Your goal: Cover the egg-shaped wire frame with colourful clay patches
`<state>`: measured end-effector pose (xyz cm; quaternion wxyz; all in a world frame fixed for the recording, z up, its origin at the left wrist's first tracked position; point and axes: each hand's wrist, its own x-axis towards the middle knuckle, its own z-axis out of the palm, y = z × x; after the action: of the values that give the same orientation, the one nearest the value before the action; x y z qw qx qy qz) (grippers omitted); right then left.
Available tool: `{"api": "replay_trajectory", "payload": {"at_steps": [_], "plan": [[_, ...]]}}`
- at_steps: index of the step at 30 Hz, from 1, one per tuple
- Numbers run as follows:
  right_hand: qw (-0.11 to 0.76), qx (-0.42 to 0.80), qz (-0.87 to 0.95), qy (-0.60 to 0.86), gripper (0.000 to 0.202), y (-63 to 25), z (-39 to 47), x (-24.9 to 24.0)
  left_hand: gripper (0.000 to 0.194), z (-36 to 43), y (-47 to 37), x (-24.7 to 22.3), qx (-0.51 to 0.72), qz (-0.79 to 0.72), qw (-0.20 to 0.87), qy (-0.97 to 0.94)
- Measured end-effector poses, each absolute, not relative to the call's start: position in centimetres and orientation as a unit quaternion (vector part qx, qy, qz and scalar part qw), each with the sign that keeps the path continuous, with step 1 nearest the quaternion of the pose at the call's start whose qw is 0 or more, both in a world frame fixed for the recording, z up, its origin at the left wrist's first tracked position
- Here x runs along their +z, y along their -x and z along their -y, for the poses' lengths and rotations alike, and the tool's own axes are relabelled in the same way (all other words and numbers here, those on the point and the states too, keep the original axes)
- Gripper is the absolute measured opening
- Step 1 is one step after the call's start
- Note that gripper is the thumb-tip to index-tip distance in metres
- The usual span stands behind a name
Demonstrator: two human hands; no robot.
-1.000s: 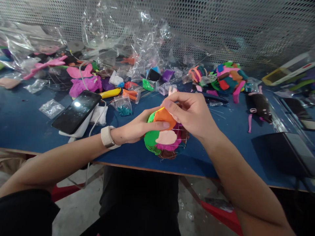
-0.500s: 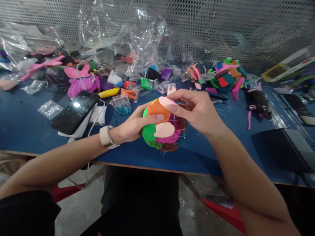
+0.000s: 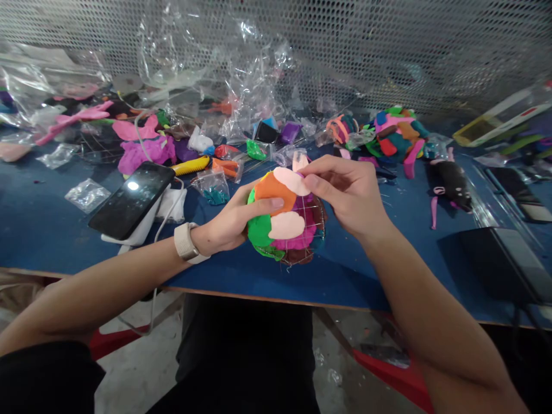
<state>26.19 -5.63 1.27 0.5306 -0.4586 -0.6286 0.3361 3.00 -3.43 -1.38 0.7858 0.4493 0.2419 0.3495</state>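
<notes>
A blue table is spread across the whole view, and its far half is buried under crumpled clear plastic bags and scraps of coloured clay. Out on the right a finished multicoloured clay ball is seen, with a black clay figure just beside it. On the left a dark phone is propped on a white block, screen up. Near the front edge, just above the table, a wire-frame ball patched with coloured clay is held between both hands. It is cupped from the left side by the left hand, thumb laid flat across the orange patch. A pale pink clay piece at the top of the ball is pinched between thumb and fingertips of the right hand.
</notes>
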Motion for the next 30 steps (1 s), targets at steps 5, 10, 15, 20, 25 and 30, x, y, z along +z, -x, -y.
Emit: {"api": "replay_trajectory", "payload": {"at_steps": [5,10,15,20,25,30], "plan": [[0.548,0.310,0.628,0.457,0.041,-26.0,5.5,0.8,0.055,3.2,-3.1,-1.3,0.345,-0.257,0.783,-0.450],[0.548,0.316,0.612,0.475,0.039,-26.0,5.3,0.4,0.052,3.3,-3.3,-1.1,0.351,-0.248,0.788,-0.440],[0.552,0.244,0.625,0.495,0.036,-25.4,5.8,0.4,0.046,3.2,-3.4,-1.3,0.355,-0.253,0.791,-0.430],[0.570,0.147,0.651,0.480,0.028,-25.2,6.5,0.0,0.046,3.2,-3.4,-1.4,0.363,-0.262,0.789,-0.420],[0.556,0.186,0.651,0.482,0.034,-24.9,6.6,-0.1,0.049,3.0,-3.2,-1.5,0.356,-0.273,0.785,-0.427],[0.567,0.237,0.632,0.472,0.045,-24.9,6.5,0.4,0.046,3.1,-3.3,-1.6,0.346,-0.263,0.797,-0.420]]}}
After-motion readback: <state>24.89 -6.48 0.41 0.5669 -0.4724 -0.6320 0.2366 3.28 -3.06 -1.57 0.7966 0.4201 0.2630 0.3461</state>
